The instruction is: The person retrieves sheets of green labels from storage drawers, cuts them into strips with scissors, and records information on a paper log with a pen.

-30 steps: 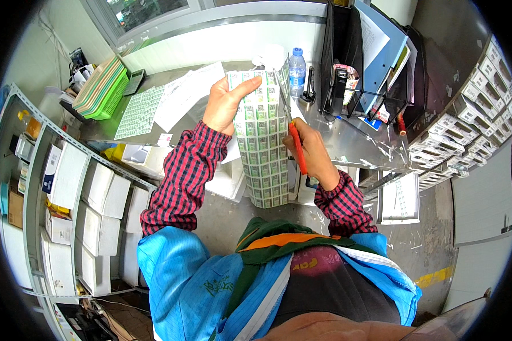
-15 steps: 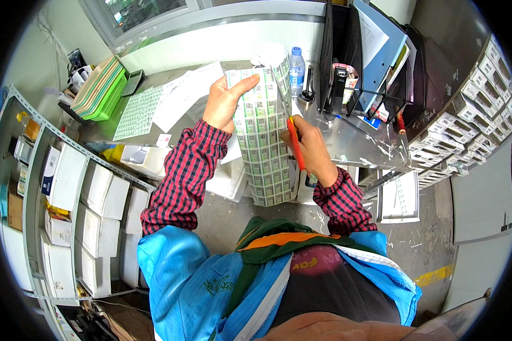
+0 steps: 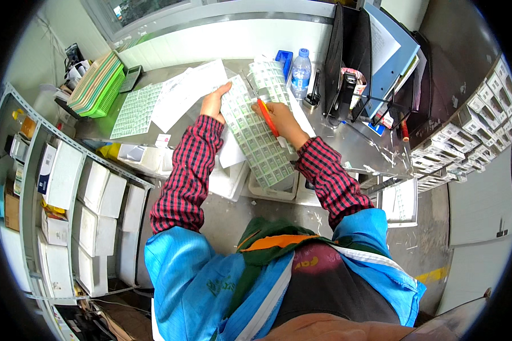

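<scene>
My left hand (image 3: 214,104) pinches the left edge of a sheet of small green-and-white printed labels (image 3: 255,142), thumb on top. The sheet slants down toward me over the table's front edge. In my right hand (image 3: 285,124) is a pair of scissors (image 3: 268,118) with red handles, the blades pointing away from me along the sheet's right edge. A second piece of label sheet (image 3: 271,77) lies beyond and to the right of the blades. My right hand hides whether the two pieces still join lower down.
A water bottle (image 3: 301,74) and a blue tray (image 3: 284,61) stand behind. To the right are a black file rack (image 3: 354,51) and paper scraps (image 3: 389,154). Left are another label sheet (image 3: 135,112), white papers (image 3: 190,94) and green baskets (image 3: 109,94). A white bin (image 3: 290,190) sits below.
The label sheet has tilted, its top going left and its lower end right. The scissors have moved left and away from me. A gap now shows between the two pieces.
</scene>
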A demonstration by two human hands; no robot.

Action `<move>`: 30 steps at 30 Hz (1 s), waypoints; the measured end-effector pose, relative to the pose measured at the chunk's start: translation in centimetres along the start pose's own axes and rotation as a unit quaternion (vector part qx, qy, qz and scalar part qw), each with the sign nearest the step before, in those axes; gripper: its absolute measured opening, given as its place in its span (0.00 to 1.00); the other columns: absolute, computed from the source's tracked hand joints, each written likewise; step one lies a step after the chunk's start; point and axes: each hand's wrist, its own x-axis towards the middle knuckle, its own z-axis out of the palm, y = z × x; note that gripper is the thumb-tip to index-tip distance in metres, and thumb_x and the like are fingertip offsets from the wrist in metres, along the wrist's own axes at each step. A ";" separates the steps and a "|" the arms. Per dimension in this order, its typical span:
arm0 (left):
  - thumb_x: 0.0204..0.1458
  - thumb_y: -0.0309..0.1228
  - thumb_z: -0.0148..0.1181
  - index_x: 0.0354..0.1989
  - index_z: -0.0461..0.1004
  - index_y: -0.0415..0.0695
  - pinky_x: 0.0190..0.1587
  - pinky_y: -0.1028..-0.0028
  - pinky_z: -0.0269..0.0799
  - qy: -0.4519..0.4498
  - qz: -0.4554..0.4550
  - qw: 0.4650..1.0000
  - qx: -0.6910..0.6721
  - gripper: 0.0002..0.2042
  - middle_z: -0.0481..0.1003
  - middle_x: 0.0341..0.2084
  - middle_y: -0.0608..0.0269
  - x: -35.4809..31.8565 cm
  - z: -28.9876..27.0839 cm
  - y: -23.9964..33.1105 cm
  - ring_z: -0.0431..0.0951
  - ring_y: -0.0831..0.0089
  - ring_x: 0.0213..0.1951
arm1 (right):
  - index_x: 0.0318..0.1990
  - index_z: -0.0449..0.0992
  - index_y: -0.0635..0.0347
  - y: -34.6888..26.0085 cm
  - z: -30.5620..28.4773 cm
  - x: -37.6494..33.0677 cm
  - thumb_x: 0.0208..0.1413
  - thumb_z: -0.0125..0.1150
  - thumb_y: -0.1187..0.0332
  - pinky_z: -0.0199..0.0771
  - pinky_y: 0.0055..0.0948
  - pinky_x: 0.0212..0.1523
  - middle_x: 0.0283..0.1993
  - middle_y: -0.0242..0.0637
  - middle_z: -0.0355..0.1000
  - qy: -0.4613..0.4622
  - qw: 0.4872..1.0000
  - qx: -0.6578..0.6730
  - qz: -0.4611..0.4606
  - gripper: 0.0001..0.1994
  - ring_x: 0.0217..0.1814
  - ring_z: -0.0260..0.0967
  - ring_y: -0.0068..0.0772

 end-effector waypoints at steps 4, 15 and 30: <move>0.55 0.32 0.57 0.48 0.72 0.38 0.46 0.65 0.75 0.055 0.003 0.998 -0.041 0.14 0.77 0.40 0.57 -1.6 -4.1 -1.3 0.78 0.65 0.41 | 0.32 0.76 0.73 0.5 0.3 0.6 0.56 0.56 0.44 0.63 0.27 0.19 0.15 0.35 0.64 -0.043 0.994 0.037 0.093 0.30 0.14 0.61 0.26; 0.59 0.36 0.53 0.51 0.71 0.42 0.49 0.63 0.74 0.166 0.075 0.963 -0.197 0.16 0.77 0.44 0.60 -18.6 -15.0 -3.8 0.78 0.64 0.44 | 0.35 0.77 0.65 -0.4 -8.6 -13.5 0.54 0.64 0.59 0.66 0.27 0.21 0.17 0.30 0.68 0.036 0.992 -0.097 0.068 0.15 0.18 0.67 0.22; 0.59 0.38 0.53 0.59 0.64 0.42 0.56 0.61 0.67 0.066 0.016 0.969 -0.237 0.22 0.71 0.53 0.57 -21.1 -7.4 -11.4 0.72 0.61 0.53 | 0.41 0.77 0.64 4.3 -12.6 -16.5 0.45 0.68 0.61 0.72 0.41 0.42 0.41 0.50 0.74 0.242 0.831 -0.501 0.014 0.18 0.43 0.72 0.52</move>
